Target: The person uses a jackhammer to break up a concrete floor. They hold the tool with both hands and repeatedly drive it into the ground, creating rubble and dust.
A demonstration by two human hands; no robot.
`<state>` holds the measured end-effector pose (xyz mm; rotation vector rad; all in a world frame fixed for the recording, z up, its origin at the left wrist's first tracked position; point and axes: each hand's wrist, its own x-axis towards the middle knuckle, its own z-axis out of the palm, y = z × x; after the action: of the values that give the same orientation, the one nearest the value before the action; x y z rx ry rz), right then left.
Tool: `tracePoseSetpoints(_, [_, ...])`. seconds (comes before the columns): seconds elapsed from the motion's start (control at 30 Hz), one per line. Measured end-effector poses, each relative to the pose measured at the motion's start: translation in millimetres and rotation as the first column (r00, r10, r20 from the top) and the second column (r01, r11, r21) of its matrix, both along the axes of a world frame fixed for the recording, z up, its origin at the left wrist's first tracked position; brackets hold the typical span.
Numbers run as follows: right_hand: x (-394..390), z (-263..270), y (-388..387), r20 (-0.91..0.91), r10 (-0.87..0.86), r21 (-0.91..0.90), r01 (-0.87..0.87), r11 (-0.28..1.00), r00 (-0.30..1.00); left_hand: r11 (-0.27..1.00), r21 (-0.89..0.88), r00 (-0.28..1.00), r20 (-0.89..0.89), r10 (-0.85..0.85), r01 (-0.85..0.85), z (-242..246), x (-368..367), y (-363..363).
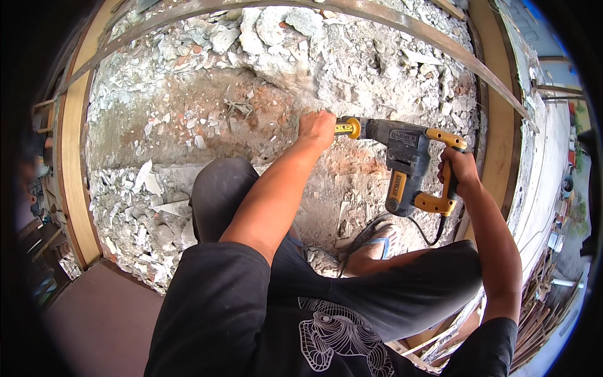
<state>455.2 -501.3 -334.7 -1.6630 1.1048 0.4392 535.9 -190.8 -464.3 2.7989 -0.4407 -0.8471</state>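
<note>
A black and yellow demolition hammer (409, 146) lies across my view, its body sideways over the broken ground. My left hand (318, 128) is wrapped around the side handle, beside its yellow collar (354, 128). At the other end, my right hand (458, 168) grips the black section of the yellow rear D-handle (435, 203). I cannot make out the chisel bit. A black power cord (440, 231) leaves the bottom of the rear handle and loops down towards my sandalled foot (384, 240).
Broken concrete chunks (264, 30) are heaped along the far side, with more rubble (136, 221) at lower left. Between them runs a reddish earth hollow (207, 108). Wooden frames (77, 155) flank both sides, and a narrow batten (400, 21) crosses the top.
</note>
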Motion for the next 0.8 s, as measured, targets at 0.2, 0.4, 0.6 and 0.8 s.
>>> tracePoseSetpoints(0.2, [-15.2,27.2,59.0,-0.001,-0.109,-0.025,0.109,0.994,0.994,0.999,0.051,0.991,-0.132,-0.008,0.014,12.7,20.8,27.5])
tracePoseSetpoints(0.4, [-60.5,40.0,118.5,0.066,-0.236,0.142,0.225,0.964,0.969,0.954,0.197,0.969,-0.147,-0.201,0.228,22.6,48.0,44.9])
tracePoseSetpoints(0.6, [-74.9,28.1,103.3,0.178,-0.211,0.249,0.163,0.955,0.961,0.881,0.344,0.930,-0.289,-0.229,0.324,18.4,43.4,30.6])
tracePoseSetpoints(0.8, [-69.2,20.7,79.7,0.185,-0.110,0.315,0.047,0.948,0.976,0.991,0.096,0.970,-0.233,-0.064,0.089,42.1,61.5,61.9])
